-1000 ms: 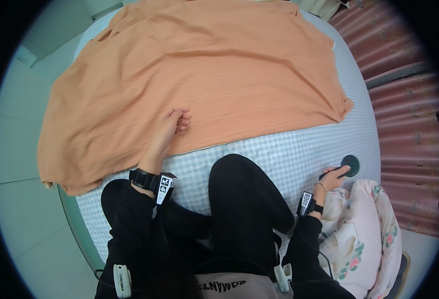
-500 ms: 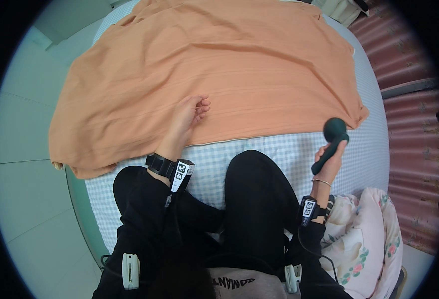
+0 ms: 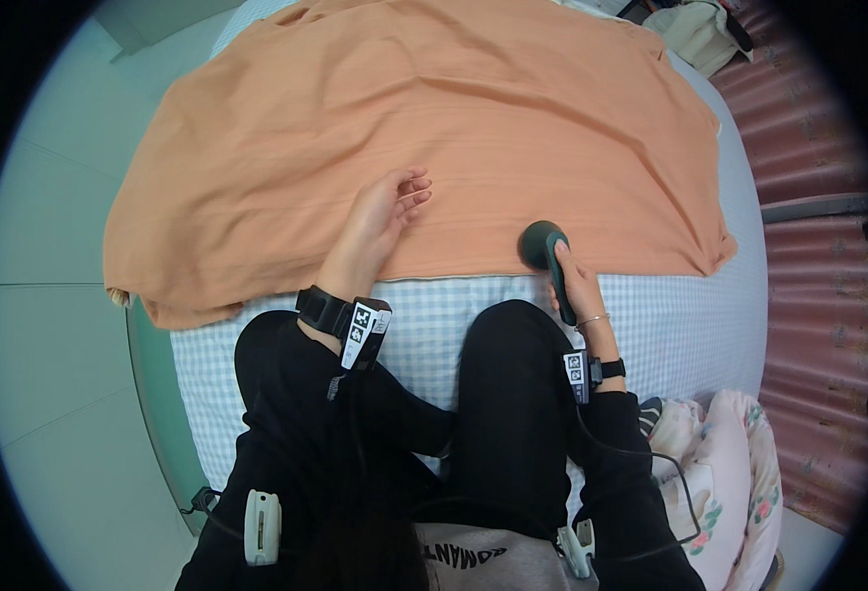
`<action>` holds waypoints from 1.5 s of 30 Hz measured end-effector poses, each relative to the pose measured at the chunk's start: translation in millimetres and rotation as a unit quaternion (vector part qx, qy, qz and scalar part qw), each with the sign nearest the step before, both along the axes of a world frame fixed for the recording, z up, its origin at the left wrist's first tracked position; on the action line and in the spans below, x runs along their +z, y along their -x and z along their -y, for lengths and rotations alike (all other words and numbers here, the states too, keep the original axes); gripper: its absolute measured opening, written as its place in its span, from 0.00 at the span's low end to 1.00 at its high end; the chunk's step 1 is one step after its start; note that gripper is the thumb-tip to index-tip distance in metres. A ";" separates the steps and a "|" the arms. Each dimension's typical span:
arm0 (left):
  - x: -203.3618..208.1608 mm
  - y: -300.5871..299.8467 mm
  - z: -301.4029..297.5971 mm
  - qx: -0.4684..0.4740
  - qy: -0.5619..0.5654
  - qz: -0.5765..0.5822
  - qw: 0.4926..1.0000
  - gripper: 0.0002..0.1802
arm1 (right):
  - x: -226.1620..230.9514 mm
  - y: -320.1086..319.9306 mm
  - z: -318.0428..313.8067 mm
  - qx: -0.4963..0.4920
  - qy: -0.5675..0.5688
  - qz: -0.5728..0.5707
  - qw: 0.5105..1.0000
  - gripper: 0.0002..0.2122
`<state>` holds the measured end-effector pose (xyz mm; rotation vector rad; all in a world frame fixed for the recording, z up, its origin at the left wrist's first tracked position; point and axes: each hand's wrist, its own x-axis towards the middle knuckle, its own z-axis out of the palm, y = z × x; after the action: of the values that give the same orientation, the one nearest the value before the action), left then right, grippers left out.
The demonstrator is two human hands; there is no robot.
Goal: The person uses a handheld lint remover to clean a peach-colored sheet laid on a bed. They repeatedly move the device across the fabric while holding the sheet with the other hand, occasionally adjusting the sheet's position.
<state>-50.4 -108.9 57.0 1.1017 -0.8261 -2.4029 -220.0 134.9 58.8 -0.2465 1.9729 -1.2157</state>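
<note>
In my right hand [image 3: 579, 284] is a dark green handheld tool [image 3: 540, 245] with a round, bulbous head and a slim handle. My fingers wrap round the handle, and the head points forward and left over the front edge of an orange blanket [image 3: 434, 128]. My left hand [image 3: 387, 207] is over the blanket to the left, with its fingers apart, loosely curled and holding nothing. Whether it touches the cloth I cannot tell.
The blanket lies on a bed with a blue-and-white checked sheet [image 3: 414, 315]. My bent knees [image 3: 508, 364] are in front of me. Floral bedding [image 3: 725, 483] is bunched at the lower right. A pink curtain [image 3: 818, 295] hangs along the right side. Pale cloth [image 3: 695, 34] lies at the far right corner.
My right hand has swung left with the green tool, from beyond my right knee to just ahead of it. My left hand has shifted slightly forward and right.
</note>
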 end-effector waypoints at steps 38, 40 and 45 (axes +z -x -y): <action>-59.5 -5.2 43.0 0.102 -0.063 0.081 0.990 0.05 | 9.5 -80.7 120.2 0.425 -0.053 0.007 0.904 0.25; -61.1 -4.9 42.7 0.112 -0.066 0.091 0.987 0.05 | 4.6 -79.0 118.9 0.416 -0.043 0.007 0.908 0.25; -61.1 -2.4 41.5 0.107 -0.048 0.116 0.986 0.05 | 1.4 -37.3 82.7 0.288 -0.049 0.054 0.955 0.25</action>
<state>-47.9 -150.4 -4.1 1.4499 -0.6292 -2.1843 -182.7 52.3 60.2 -0.6386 1.6887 -0.7338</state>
